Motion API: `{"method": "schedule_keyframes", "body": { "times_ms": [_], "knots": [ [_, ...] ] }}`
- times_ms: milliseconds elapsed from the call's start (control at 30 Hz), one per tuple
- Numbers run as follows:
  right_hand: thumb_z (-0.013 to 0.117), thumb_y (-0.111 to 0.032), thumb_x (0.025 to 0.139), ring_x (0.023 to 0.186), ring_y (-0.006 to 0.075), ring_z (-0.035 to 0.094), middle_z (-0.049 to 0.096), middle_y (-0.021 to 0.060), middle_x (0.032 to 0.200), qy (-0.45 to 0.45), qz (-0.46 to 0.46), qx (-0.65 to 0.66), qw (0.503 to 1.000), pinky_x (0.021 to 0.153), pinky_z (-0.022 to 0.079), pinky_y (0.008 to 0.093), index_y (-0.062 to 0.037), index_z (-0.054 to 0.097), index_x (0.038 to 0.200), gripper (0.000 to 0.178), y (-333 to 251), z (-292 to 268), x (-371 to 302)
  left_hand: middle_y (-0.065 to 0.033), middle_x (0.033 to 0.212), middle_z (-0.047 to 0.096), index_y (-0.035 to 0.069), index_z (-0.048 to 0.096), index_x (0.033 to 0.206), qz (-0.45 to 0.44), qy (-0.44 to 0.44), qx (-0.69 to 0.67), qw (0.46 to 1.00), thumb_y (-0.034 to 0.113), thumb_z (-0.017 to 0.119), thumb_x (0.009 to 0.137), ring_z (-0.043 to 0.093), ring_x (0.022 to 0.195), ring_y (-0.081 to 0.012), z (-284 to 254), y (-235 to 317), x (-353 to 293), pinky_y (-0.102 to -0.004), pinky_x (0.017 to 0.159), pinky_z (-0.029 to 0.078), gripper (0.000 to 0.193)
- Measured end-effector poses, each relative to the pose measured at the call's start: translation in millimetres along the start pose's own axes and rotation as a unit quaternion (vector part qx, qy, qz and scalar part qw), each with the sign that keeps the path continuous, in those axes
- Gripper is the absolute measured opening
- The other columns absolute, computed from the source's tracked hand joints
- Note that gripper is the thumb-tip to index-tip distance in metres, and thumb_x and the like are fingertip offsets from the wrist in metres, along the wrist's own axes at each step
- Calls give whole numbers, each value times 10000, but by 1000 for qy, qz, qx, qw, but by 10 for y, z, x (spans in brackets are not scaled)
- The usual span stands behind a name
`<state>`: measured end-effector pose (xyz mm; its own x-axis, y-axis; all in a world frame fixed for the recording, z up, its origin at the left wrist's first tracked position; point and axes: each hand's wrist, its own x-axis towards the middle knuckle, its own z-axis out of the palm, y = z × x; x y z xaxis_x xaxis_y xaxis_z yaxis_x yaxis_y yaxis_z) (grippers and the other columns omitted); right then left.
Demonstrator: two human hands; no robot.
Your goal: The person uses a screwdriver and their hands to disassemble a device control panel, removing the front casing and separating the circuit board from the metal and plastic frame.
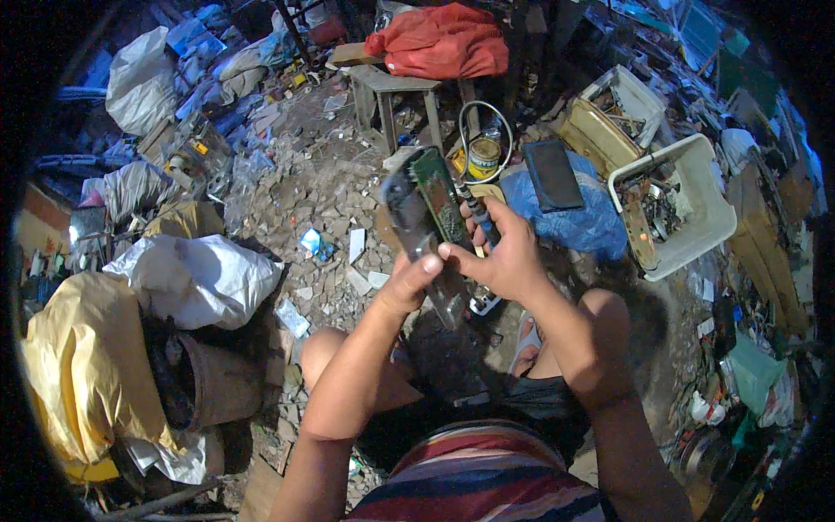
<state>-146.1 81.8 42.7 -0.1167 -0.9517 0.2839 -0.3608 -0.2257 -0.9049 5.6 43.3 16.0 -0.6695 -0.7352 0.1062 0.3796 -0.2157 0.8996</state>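
The one camera sits on the person's head and looks straight down, close to the hands [470,265], with the messy floor [322,187] spread all around and bent at the picture's round edges.

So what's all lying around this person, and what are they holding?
circuit board: one, green, held up in both hands, against a dark flat panel
screwdriver: one, dark handle, in the right hand
white tub: one, holding rusty scrap, right
blue sheet: one, right of centre, with a black flat panel on it
tin can: one, yellow, beyond the hands
stool: one, pale wood, top centre, red cloth on it
white sacks: several, left
yellow sack: one, lower left
rusty pot: one, lower left
left hand: one, gripping the lower part of the panel
right hand: one, on the board and screwdriver
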Motion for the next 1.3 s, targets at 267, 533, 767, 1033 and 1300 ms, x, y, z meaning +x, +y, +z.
{"method": "schedule_keyframes", "body": {
  "times_ms": [267, 533, 767, 1033, 1300],
  "knots": [
    [499, -109, 844, 917, 345, 560, 588, 168, 963, -90, -282, -337, 894, 835, 440, 422, -60, 579, 1083, 257, -497, -1101, 332, -284, 1163, 513, -57, 370, 1291, -103, -87, -221, 966, 412, 624, 600, 589, 963, -381, 39, 288, 50, -458, 870, 479, 873],
    [571, -66, 697, 880, 230, 543, 562, 42, 835, -219, -387, -570, 691, 801, 386, 355, -140, 612, 1000, 315, -1091, -1370, 650, -319, 1029, 532, -8, 370, 1296, -167, -139, -240, 946, 524, 609, 581, 610, 794, -405, 174, 189, 27, -466, 685, 528, 923],
    [614, -195, 699, 890, 221, 540, 613, 46, 891, -310, -342, -437, 772, 881, 316, 415, -127, 636, 950, 262, -869, -1440, 764, -319, 1042, 537, -5, 380, 1305, -266, -173, -319, 893, 484, 600, 601, 599, 828, -425, 171, 140, -33, -509, 727, 497, 885],
    [689, -337, 729, 833, 183, 528, 596, 6, 788, -313, -244, -340, 852, 866, 281, 372, -122, 663, 791, 225, -280, -1295, 786, -311, 1081, 525, 29, 380, 1318, -313, -206, -411, 831, 435, 568, 693, 581, 883, -438, 112, 53, -61, -550, 788, 466, 769],
    [701, -324, 729, 811, 174, 515, 567, 3, 752, -272, -259, -336, 863, 838, 281, 351, -139, 669, 789, 197, -130, -1301, 705, -315, 1111, 512, 1, 382, 1309, -355, -207, -421, 809, 496, 531, 718, 563, 925, -445, 62, -50, 14, -562, 827, 444, 785]
  ]
}}
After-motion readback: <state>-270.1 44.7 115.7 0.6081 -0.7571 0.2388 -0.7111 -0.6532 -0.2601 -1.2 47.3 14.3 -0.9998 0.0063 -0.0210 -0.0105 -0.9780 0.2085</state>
